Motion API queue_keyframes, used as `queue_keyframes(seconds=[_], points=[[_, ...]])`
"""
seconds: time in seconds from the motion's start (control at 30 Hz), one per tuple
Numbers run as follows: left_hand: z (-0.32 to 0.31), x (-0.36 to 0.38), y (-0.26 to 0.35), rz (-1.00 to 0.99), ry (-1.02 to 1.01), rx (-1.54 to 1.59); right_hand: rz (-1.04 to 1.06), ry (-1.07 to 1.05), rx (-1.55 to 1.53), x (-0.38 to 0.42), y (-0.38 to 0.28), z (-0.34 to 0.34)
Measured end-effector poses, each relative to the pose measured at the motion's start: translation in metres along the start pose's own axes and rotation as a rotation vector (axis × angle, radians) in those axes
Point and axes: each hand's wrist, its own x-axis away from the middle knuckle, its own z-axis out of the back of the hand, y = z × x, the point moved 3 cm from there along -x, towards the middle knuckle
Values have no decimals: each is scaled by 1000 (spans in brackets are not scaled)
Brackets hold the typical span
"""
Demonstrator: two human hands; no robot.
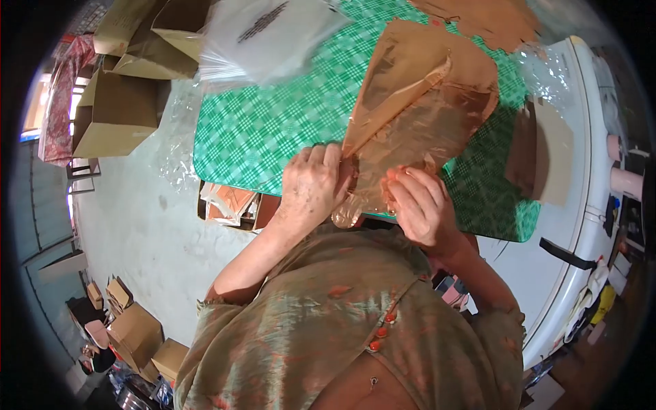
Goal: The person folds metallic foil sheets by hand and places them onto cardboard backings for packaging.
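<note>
An orange-brown see-through plastic bag (417,130) lies across the near edge of the green checked tablecloth (260,137), with a long fold running along it. My left hand (311,181) is closed on the bag's near left corner, its fingers curled and the thumb partly hidden. To the right, my right hand (420,205) pinches a bunched, crinkled part of the same plastic at the near edge. A clear crumpled flap of film hangs between the two hands, close to my body.
A stack of clear plastic bags (273,41) lies at the table's far left, and flat orange-brown sheets (485,20) at its far right. Cardboard boxes (116,116) stand on the left. An open box of wrappers (229,205) sits below the table edge. A white appliance (574,137) borders the right.
</note>
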Motion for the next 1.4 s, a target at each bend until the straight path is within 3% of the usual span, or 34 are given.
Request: queue_keyframes(seconds=[0.2,1.4], points=[[-2,-2,-1,10,-26,5,-155,28,7,41,13,4],[-7,-3,-5,-21,6,-65,-131,81,38,35,14,-2]])
